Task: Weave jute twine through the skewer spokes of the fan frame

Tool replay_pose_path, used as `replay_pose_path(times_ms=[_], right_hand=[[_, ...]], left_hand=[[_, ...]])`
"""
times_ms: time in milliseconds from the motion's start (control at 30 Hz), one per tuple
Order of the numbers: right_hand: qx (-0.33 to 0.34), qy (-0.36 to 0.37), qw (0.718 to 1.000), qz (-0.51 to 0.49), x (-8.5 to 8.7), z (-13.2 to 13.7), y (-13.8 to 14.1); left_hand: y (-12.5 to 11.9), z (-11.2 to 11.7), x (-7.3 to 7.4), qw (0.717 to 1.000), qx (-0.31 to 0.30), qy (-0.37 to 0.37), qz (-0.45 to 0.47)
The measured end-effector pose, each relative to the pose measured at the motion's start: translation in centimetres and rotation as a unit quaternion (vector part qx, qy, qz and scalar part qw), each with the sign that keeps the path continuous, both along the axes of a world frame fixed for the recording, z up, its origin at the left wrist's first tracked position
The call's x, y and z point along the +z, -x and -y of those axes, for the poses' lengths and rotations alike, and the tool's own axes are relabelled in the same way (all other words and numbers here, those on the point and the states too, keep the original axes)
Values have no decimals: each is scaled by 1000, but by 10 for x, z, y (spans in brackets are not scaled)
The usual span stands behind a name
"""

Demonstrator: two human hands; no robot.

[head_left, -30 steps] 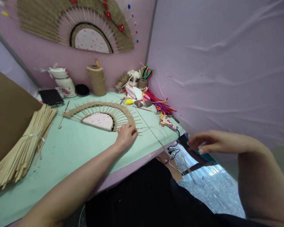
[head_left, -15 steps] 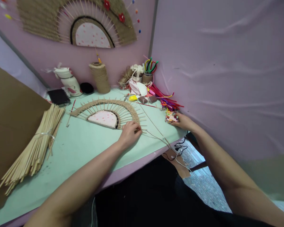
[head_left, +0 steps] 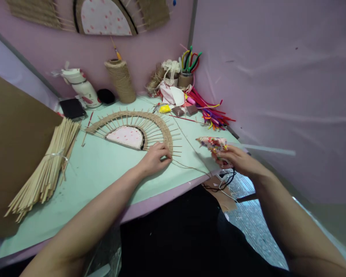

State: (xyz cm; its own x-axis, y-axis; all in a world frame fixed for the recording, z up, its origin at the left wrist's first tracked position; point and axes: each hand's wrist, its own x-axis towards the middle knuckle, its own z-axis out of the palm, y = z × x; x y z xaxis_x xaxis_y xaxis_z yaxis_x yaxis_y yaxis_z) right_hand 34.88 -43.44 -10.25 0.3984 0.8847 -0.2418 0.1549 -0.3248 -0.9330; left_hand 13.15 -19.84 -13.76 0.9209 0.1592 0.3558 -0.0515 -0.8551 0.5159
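A half-round fan (head_left: 141, 115) of thin sticks and woven jute twine lies on the table, with a pink-spotted white half-circle (head_left: 127, 137) at its centre. My left hand (head_left: 156, 157) rests at its lower right end, fingers pinched on the end of the woven twine band. From there a loose strand of twine (head_left: 190, 166) runs right towards the table edge. My right hand (head_left: 233, 157) grips a colourful patterned hot glue gun (head_left: 213, 143) by its handle, nozzle pointing left. A long translucent glue stick (head_left: 268, 148) sticks out of its back.
A tied bundle of sticks (head_left: 46, 169) lies at the left beside a brown board (head_left: 14, 154). Along the back stand a white bottle (head_left: 85, 90), a twine spool (head_left: 121, 82) and a can of scissors (head_left: 187, 77). Pipe cleaners (head_left: 213, 111) lie back right. Cords (head_left: 222, 184) hang past the table edge.
My right hand has lifted the glue gun off the table's right side and brought it nearer, nozzle turned left. My left hand stays at the fan's end. The view has tilted down.
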Motion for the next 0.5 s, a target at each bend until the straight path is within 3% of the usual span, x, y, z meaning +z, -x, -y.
replay_pose_path(times_ms=[100, 200, 500], right_hand=[[36, 43, 997, -48, -8, -20, 21], [58, 71, 995, -24, -6, -36, 34], [101, 98, 988, 59, 3, -49, 38]], left_hand=[[1, 0, 0, 1000, -7, -6, -8], [1, -1, 0, 1000, -13, -11, -6], [1, -3, 1, 1000, -28, -2, -5]])
